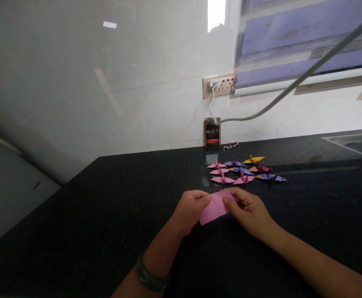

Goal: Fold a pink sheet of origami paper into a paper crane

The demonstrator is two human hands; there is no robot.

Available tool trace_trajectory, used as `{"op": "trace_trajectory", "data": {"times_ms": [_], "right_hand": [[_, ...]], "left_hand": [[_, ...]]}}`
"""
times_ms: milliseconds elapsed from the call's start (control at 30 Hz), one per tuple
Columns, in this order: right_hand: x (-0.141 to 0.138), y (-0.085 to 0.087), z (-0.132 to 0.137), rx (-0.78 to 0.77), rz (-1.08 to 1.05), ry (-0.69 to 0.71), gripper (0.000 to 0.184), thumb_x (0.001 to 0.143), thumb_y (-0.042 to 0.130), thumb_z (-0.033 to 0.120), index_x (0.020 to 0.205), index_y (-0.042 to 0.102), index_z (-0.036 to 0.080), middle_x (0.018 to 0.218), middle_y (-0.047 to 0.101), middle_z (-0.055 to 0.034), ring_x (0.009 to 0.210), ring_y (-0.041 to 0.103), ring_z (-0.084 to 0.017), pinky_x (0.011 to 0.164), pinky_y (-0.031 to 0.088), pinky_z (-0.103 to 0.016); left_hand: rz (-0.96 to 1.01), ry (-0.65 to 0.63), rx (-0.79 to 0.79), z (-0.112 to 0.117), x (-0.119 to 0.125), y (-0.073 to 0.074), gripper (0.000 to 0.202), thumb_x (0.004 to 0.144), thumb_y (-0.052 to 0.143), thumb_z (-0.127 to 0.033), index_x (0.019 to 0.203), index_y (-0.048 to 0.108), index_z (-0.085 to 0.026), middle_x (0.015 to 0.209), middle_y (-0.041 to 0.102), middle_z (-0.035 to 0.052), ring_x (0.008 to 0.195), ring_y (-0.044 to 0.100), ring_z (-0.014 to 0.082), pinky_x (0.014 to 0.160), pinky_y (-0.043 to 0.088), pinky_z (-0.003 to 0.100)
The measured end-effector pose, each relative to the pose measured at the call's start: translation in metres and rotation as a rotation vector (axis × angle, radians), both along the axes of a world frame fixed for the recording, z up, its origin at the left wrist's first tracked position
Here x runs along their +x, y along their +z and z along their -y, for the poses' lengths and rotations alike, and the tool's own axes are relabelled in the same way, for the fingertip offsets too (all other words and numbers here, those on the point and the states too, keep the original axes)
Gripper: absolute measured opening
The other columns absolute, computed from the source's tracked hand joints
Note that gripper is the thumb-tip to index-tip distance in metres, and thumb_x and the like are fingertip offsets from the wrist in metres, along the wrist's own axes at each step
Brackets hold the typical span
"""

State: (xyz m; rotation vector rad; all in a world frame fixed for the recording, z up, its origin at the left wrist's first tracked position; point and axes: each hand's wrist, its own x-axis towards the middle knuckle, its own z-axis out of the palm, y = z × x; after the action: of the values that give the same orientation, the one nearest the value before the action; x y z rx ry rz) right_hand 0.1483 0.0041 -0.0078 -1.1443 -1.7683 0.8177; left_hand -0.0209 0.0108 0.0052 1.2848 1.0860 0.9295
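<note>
A pink sheet of paper (214, 211) with a crease across its middle is held up between both hands, over the black countertop. My left hand (190, 210) pinches its left edge between thumb and fingers. On the right side, my right hand (251, 210) grips the paper, thumb on the face turned to me and fingers behind, partly hidden. Just beyond the hands stand several folded paper cranes: pink ones (223, 179) at the left, purple ones (272, 178) and a yellow one (254, 159) farther right.
At the wall stands a small dark box (212, 133), blurred out, with a beaded band (231, 146) beside it. A white cord runs up to the wall socket (219, 85). One thick grey cable (292, 85) crosses the upper right. The black countertop (84, 215) ends at a slanted left edge.
</note>
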Motion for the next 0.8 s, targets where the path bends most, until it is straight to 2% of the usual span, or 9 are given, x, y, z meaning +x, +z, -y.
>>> {"op": "trace_trajectory", "data": {"times_ms": [100,267,433,600,800], "right_hand": [[0.002,0.002,0.0,0.108,0.093,-0.004,0.021,0.079,0.045,0.022,0.096,0.057,0.022,0.087,0.063,-0.0022,0.078,0.058,-0.016,0.069,0.045,-0.027],[0.008,0.001,-0.003,0.395,0.26,0.056,0.03,0.077,0.046,0.016,0.103,0.057,0.024,0.096,0.063,-0.0039,0.087,0.057,-0.017,0.078,0.044,-0.03],[0.016,-0.001,-0.008,0.63,0.383,0.129,0.031,0.077,0.047,0.014,0.105,0.058,0.022,0.099,0.06,-0.0074,0.089,0.055,-0.017,0.073,0.047,-0.029],[0.017,0.001,-0.009,0.715,0.488,0.178,0.036,0.078,0.046,0.012,0.111,0.054,0.022,0.101,0.058,-0.0087,0.09,0.054,-0.017,0.074,0.046,-0.029],[0.019,0.001,-0.012,0.715,0.553,0.242,0.036,0.079,0.046,0.015,0.113,0.052,0.024,0.103,0.056,-0.0089,0.089,0.053,-0.017,0.072,0.045,-0.03]], "left_hand": [[0.015,-0.016,-0.009,0.0,-0.001,0.001,0.023,0.069,0.054,-0.032,0.071,0.062,-0.01,0.061,0.054,0.0012,0.051,0.042,0.008,0.048,0.031,0.02],[0.115,-0.021,-0.064,-0.002,-0.002,-0.002,0.023,0.068,0.055,-0.032,0.071,0.06,-0.01,0.059,0.053,0.0012,0.049,0.042,0.0073,0.047,0.029,0.02],[0.203,-0.004,-0.127,-0.002,-0.001,-0.003,0.023,0.066,0.058,-0.031,0.07,0.059,-0.009,0.06,0.054,0.0027,0.049,0.043,0.0073,0.047,0.029,0.02],[0.243,-0.007,-0.145,-0.002,-0.001,-0.003,0.022,0.065,0.059,-0.029,0.071,0.06,-0.008,0.062,0.056,0.0043,0.05,0.045,0.0081,0.048,0.03,0.021],[0.241,0.005,-0.148,-0.003,-0.001,-0.002,0.019,0.064,0.059,-0.027,0.07,0.06,-0.009,0.062,0.057,0.0046,0.05,0.047,0.009,0.049,0.03,0.021]]}}
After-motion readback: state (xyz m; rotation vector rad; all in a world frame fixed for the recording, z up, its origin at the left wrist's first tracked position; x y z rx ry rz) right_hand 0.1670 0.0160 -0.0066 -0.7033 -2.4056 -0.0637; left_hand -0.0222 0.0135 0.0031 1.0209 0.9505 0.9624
